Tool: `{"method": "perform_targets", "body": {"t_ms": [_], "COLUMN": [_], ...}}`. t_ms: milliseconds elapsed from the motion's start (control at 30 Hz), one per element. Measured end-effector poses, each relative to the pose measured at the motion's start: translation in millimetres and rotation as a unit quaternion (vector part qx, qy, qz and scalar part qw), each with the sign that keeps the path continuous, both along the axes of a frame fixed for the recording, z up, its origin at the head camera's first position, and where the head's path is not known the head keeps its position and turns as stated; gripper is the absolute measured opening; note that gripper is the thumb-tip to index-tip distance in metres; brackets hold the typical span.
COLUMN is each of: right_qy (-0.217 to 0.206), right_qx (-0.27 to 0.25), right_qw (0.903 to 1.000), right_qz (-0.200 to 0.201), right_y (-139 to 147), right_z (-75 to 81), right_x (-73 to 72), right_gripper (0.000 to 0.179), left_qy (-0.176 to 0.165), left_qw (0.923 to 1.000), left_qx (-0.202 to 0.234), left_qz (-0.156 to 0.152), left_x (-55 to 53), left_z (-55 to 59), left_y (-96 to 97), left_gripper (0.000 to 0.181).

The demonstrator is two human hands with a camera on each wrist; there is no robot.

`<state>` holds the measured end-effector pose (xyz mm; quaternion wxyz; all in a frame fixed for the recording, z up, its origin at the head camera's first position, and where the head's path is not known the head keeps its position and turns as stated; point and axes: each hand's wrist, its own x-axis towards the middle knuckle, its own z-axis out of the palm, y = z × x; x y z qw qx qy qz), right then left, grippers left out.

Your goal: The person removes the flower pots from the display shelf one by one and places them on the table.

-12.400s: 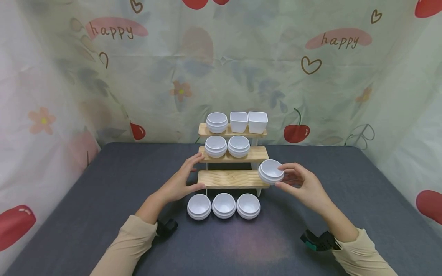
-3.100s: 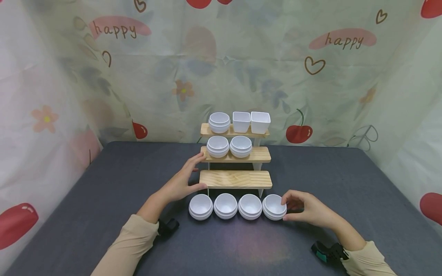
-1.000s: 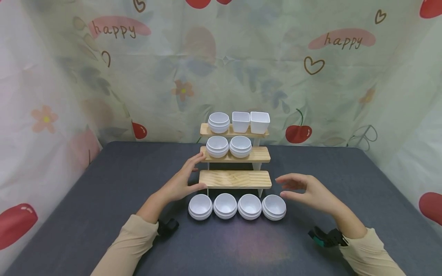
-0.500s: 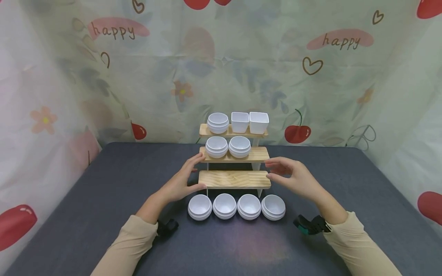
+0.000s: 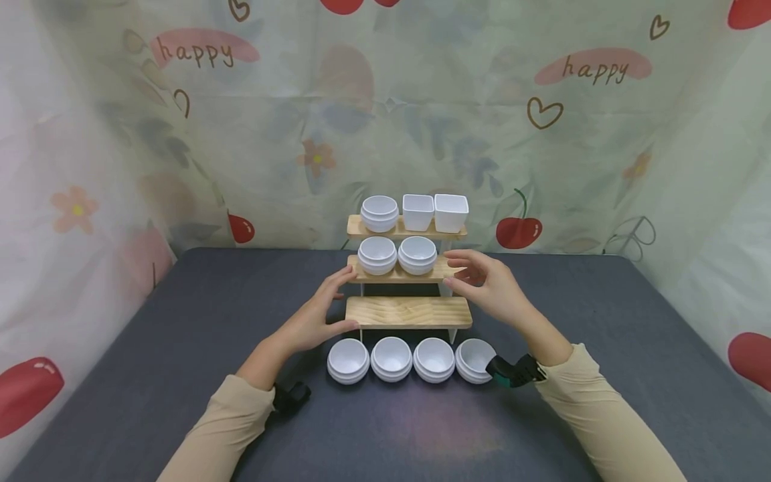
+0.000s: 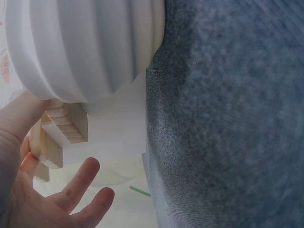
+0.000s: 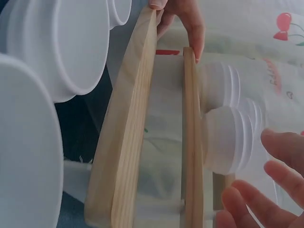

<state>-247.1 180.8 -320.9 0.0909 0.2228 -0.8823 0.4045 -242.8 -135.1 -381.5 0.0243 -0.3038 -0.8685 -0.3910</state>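
Observation:
A three-tier wooden stand (image 5: 409, 312) holds white round bowls. Two of them are on its middle shelf, the right bowl (image 5: 417, 256) nearest my right hand (image 5: 490, 284). That hand hovers over the shelf's right end, thumb and fingers apart, holding nothing. In the right wrist view its fingers (image 7: 256, 199) stay clear of the bowl (image 7: 228, 140). My left hand (image 5: 310, 321) touches the stand's left side, fingertips at the middle shelf and thumb at the bottom shelf. A big ridged bowl (image 6: 85, 47) hides part of the left thumb in the left wrist view.
In front of the stand, several white round bowls (image 5: 391, 359) form a row on the dark cloth-covered table (image 5: 446, 435). The top shelf bears a round bowl (image 5: 379, 214) and two square cups (image 5: 451, 214). A printed curtain (image 5: 271, 134) hangs behind.
Earlier, my right hand set a round bowl at the right end of the front row and let go. Since then it has moved up and left to the middle shelf. The left hand stays put.

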Motion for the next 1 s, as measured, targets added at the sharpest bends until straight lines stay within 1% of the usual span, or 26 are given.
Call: {"method": "perform_targets", "body": {"t_ms": [233, 367, 700, 933, 1000], "right_qy": [-0.011, -0.011, -0.017, -0.023, -0.023], "right_qx": [-0.023, -0.028, -0.026, -0.019, -0.018], "right_qw": [0.9996, 0.9994, 0.9991, 0.9988, 0.9987], "right_qz": [-0.008, -0.015, -0.028, -0.039, -0.041], "right_y": [-12.8, -17.5, -27.2, -30.3, -30.7], "right_z": [2.1, 2.5, 3.4, 2.4, 2.6], "right_x": [-7.2, -9.9, -13.1, -16.6, -16.9], "right_gripper": [0.047, 0.048, 0.046, 0.046, 0.046], "left_qy": [-0.008, -0.004, 0.001, -0.018, -0.019], "left_qw": [0.9999, 1.0, 1.0, 0.9998, 0.9998], "left_qx": [-0.004, -0.002, 0.002, 0.0, -0.001], "left_qz": [0.005, 0.003, -0.001, 0.003, 0.003], "left_x": [0.1, -0.1, -0.3, -1.0, -1.1], "left_z": [0.0, -0.6, -1.4, -1.1, -0.8], "left_y": [-0.2, -0.5, -0.3, -0.2, -0.3], "left_gripper": [0.084, 0.084, 0.085, 0.084, 0.084]}}
